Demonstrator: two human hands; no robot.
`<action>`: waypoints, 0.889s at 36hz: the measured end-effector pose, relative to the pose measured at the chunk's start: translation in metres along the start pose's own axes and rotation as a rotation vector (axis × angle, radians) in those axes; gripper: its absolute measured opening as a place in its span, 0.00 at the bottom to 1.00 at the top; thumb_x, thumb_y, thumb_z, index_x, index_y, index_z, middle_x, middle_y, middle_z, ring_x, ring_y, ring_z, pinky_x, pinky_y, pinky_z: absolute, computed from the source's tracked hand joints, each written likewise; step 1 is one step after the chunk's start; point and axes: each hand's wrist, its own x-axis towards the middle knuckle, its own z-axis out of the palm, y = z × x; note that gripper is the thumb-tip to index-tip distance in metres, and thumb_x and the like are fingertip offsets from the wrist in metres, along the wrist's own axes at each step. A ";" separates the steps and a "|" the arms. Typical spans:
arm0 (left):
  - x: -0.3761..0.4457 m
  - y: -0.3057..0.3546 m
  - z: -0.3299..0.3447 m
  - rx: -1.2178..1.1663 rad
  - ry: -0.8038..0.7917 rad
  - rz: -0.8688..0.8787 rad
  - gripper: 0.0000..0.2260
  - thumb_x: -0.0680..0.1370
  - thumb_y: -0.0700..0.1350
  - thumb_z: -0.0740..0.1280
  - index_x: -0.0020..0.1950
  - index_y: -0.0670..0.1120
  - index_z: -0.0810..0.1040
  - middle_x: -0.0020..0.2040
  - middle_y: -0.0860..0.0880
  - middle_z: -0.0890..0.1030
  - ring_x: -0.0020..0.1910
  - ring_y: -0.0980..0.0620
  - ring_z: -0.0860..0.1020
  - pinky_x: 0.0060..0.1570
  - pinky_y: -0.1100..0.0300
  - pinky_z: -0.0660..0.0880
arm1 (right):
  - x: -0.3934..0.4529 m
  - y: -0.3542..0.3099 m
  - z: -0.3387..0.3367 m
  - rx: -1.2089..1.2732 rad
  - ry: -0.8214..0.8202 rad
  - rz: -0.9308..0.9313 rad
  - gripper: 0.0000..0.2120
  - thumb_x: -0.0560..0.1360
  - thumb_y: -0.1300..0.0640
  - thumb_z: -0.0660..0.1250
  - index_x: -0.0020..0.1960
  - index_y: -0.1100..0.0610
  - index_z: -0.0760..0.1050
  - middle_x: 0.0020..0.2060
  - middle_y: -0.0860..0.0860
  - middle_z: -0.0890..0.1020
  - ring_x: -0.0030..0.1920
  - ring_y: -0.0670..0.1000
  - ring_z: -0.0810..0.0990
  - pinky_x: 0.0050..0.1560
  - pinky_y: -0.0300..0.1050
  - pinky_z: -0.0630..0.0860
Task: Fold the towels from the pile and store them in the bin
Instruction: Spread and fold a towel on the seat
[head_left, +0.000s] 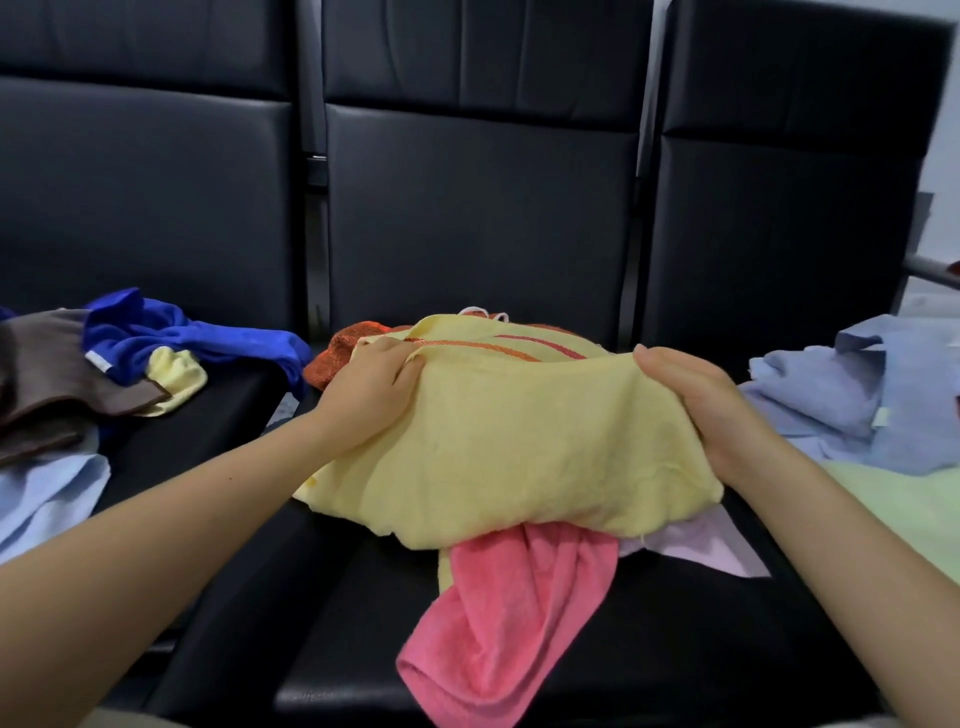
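Gripping the yellow towel (498, 441) at both side edges, left hand (363, 384) and right hand (696, 405) curl their fingers tight. Pink towel (498, 623) hangs below over bare black seat (649, 649).

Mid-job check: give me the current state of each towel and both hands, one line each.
Yellow towel: bunched, gripped at both sides, atop the pile.
Left hand: gripping the yellow towel.
Right hand: gripping the yellow towel.
Pink towel: unfolded, hanging out from under the yellow one.
Orange towel: crumpled behind the pile.
Blue towel: crumpled, unfolded.
Brown towel: lying loose.
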 end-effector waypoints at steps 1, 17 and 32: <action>0.000 -0.001 -0.001 0.001 0.002 0.002 0.18 0.84 0.49 0.52 0.68 0.48 0.74 0.69 0.50 0.73 0.68 0.50 0.68 0.65 0.56 0.63 | 0.000 0.000 -0.001 -0.032 -0.017 0.002 0.09 0.77 0.54 0.66 0.40 0.55 0.79 0.33 0.47 0.82 0.35 0.45 0.81 0.36 0.38 0.75; 0.047 -0.018 -0.017 -0.107 0.008 -0.279 0.16 0.82 0.50 0.57 0.47 0.43 0.80 0.43 0.46 0.80 0.48 0.44 0.78 0.45 0.53 0.71 | 0.047 0.007 -0.007 -0.288 0.200 -0.049 0.07 0.76 0.55 0.70 0.39 0.53 0.79 0.31 0.45 0.81 0.35 0.46 0.77 0.36 0.41 0.72; 0.076 -0.039 0.005 -0.407 -0.026 -0.450 0.10 0.80 0.52 0.63 0.54 0.49 0.80 0.48 0.49 0.80 0.51 0.48 0.78 0.51 0.54 0.72 | 0.085 0.048 -0.010 -0.425 0.327 -0.132 0.01 0.74 0.57 0.71 0.44 0.53 0.79 0.41 0.49 0.81 0.43 0.47 0.77 0.43 0.43 0.74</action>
